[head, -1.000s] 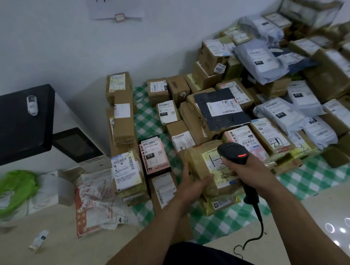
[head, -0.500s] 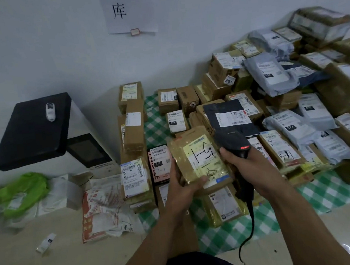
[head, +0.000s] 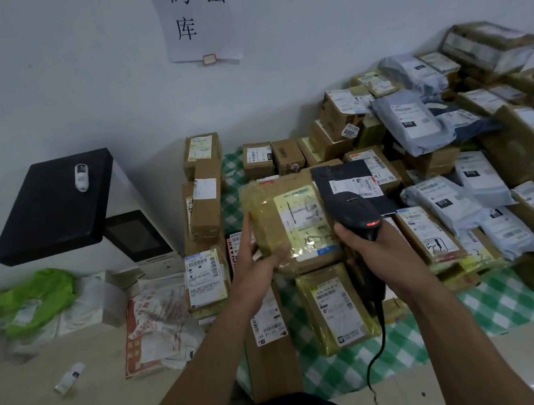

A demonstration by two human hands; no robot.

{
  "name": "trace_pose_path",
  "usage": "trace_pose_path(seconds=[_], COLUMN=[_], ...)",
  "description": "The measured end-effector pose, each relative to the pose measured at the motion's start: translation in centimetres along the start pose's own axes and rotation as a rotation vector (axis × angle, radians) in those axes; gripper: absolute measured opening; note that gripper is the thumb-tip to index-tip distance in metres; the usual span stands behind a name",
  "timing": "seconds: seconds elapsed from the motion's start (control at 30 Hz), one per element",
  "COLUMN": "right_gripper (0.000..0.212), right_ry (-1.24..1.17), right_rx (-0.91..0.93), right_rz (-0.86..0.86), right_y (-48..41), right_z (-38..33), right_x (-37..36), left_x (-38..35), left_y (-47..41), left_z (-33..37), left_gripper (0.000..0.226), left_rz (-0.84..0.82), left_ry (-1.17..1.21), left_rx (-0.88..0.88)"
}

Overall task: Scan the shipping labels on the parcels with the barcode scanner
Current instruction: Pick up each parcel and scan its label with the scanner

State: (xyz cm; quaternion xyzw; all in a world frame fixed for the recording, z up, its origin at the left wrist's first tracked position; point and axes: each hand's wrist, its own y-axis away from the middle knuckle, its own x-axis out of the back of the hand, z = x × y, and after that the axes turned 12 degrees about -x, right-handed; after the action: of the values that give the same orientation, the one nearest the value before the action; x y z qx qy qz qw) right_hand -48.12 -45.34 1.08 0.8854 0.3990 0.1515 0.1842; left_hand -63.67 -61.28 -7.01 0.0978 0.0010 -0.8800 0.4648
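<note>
Nearest the cam, a coiled cable [head: 374, 359] hangs down from the barcode scanner [head: 355, 209] over the green-check cloth [head: 468, 313] spread on the floor. R hand [head: 384, 251] has its fingers wrapped tight round the scanner grip, head tipped fwd w/ a red light glowing on its back. The scanner head sits just beside the R edge of the tape-wrapped parcel [head: 267, 222], overlapping it from this angle; can't tell if they touch. L hand [head: 252, 265] grips that parcel at its lower L corner: thumb pressed over the front face, index stretched up the L edge, other fingers hidden behind. Parcel is lifted above the pile, tilted, w/ its shipping label [head: 304, 224] facing up toward the cam, handwriting across it. Under the hands lie a yellow-wrapped parcel [head: 336, 307] and a long carton [head: 271, 353], both label-up. Further back, a black mailer [head: 345, 174] sits behind the scanner, w/ grey poly mailers [head: 415, 120] and brown cartons heaped to the R. On the L, a green bag [head: 35, 302] on the floor, then a white machine [head: 137, 239] w/ a black lid carrying a small white bottle [head: 81, 177]. Paper sign [head: 201, 18] w/ Chinese characters hangs on the wall.
</note>
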Motion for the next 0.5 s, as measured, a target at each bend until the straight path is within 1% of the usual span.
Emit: trace_pose_path(seconds=[0.07,0.1,0.17,0.3,0.4,0.5], right_gripper=[0.031,0.029,0.023,0.019,0.015,0.016], right_ry=[0.037,0.067,0.128,0.215,0.238,0.281], right_rx=[0.002,-0.005,-0.038,-0.062,-0.068,-0.079], right_rz=[0.021,0.022,-0.01,-0.068,-0.102,-0.117], right_y=[0.3,0.4,0.6,1.0,1.2,1.3], right_z=[-0.1,-0.1,-0.1,-0.5,-0.6,-0.5], right_x=[0.1,0.2,0.2,-0.1,-0.3,-0.5], left_x=[0.2,0.3,0.4,0.8,1.1,0.9], left_y=[-1.1,-1.6,-2.5,-4.3,-5.1,-5.1], left_z=[0.5,0.6,1.0,0.8,0.5,0.4], left_gripper=[0.105,0.107,0.111,0.116,0.115,0.113], left_rz=[0.045,0.061,0.08,0.088,0.11,0.136], left_ry=[-0.079,-0.126,-0.191,-0.279,-0.324,-0.382], left_rx=[-0.062,-0.086,-0.108,-0.169,-0.197,-0.219])
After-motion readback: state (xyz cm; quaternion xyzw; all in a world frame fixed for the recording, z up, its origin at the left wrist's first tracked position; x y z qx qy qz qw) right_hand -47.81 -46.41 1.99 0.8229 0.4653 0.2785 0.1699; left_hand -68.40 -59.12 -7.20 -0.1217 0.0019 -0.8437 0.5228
